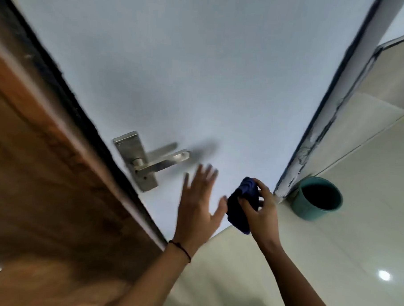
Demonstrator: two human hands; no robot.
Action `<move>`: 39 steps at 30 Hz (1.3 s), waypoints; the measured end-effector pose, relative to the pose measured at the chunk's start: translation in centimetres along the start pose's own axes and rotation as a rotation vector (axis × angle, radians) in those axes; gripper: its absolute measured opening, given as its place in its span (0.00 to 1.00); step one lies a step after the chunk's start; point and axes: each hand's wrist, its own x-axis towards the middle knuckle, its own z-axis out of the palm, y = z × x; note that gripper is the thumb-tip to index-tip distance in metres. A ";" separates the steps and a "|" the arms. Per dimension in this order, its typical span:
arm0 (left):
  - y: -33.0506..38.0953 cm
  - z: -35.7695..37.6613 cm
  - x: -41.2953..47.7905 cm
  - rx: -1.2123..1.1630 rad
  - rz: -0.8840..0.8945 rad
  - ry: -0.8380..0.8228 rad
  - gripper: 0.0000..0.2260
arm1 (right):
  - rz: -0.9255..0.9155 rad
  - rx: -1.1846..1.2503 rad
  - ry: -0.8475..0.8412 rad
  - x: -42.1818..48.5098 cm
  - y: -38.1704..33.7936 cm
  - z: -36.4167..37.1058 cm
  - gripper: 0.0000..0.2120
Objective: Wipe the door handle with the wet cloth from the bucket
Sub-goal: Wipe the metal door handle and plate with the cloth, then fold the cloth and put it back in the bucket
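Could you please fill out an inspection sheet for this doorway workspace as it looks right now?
Surface: pale door, no marks seen.
Job's things: metal door handle untouched by cloth; dark blue cloth bunched; teal bucket on floor by the frame.
Clutter: nothing seen.
Grippers: left hand open, empty, below the handle; right hand gripping the cloth.
Cables: nothing seen.
Surroundings: wooden panel left, glossy tiled floor.

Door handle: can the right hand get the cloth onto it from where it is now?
Probably yes. The right hand grips the dark blue cloth to the right of the door handle. The open left hand sits between them and looks easy to pass above.
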 end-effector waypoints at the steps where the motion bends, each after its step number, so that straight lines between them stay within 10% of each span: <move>1: 1.9 1.7 0.5 -0.156 -0.039 -0.153 0.24 | -0.010 -0.007 0.028 0.4 0.1 -2.2 0.23; 5: 9.3 7.5 2.5 -0.595 -0.146 -0.539 0.20 | -0.061 -0.042 0.109 2.0 0.8 -11.0 0.27; 14: 26.8 21.6 7.3 -0.923 -0.313 -0.632 0.02 | -0.089 -0.068 0.180 4.8 3.2 -32.6 0.23; 19: 33.2 27.9 9.2 -1.044 -0.360 -0.726 0.08 | 0.141 0.084 0.277 8.1 5.3 -41.4 0.17; 29: 35.4 41.6 15.6 -1.264 -0.693 -0.822 0.16 | 0.413 0.467 0.022 20.7 10.0 -49.7 0.14; 35: 36.3 51.2 19.5 -1.265 -0.929 -0.818 0.27 | 0.520 0.186 0.255 31.3 12.8 -51.6 0.11; 39: 37.3 55.3 22.3 -1.099 -0.878 -0.819 0.16 | 0.525 0.080 0.123 37.4 14.5 -53.9 0.12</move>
